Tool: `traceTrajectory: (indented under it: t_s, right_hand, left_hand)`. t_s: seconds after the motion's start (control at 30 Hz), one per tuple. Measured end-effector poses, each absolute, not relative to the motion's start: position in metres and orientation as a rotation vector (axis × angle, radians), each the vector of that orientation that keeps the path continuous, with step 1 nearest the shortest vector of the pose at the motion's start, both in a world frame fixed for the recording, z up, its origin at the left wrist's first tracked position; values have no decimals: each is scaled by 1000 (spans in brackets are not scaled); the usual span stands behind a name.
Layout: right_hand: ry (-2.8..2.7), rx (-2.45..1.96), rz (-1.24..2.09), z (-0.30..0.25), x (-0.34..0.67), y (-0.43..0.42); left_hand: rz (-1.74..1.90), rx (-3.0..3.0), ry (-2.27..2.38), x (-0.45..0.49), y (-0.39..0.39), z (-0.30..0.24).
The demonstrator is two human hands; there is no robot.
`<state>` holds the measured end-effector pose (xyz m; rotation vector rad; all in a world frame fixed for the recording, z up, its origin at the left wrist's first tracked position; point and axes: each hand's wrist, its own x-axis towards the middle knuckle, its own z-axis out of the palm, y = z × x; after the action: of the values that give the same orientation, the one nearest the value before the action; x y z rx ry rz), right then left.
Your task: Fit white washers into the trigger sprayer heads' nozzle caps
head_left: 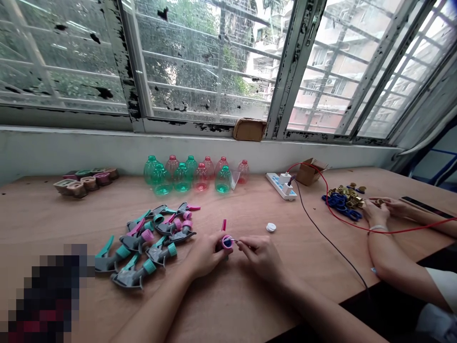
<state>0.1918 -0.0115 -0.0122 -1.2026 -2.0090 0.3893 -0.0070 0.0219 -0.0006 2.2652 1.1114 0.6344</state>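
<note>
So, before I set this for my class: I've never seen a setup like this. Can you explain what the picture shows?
There is no machine here, just a person working bare-handed. The single picture comes from a camera on that person's head, looking forward and down, so their arms enter from the bottom.

The left hand holds a spray head with a pink collar. The right hand pinches a thin item at the collar's opening, too small to identify.

On the wooden table, more grey spray heads lie to the left, with green and red bottles behind. A white cap and a power strip are farther right. At the far right, a co-worker's hands are beside gold and blue pieces.
</note>
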Motion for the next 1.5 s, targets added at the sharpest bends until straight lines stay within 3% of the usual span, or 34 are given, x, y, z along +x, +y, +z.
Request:
traceTrajectory:
  t_s: [0.4,0.8,1.0,1.17,1.5]
  right_hand:
    - [-2028,-1260,258,-13,185,-12]
    - [-1838,-1156,583,-5,221,-9]
    - [-2153,-1629,149,29,308,15]
    - [-2446,-1996,-220,55,324,32]
    - [-2500,-1977,-227,58,300,49]
  left_hand:
    - [645,2258,1120,-6,21,0]
    - [639,2249,1147,-7,20,1]
    - [621,2271,1161,-7,22,-1]
    - [600,2293,1160,-7,23,0]
    - [607,2305,1167,-9,22,0]
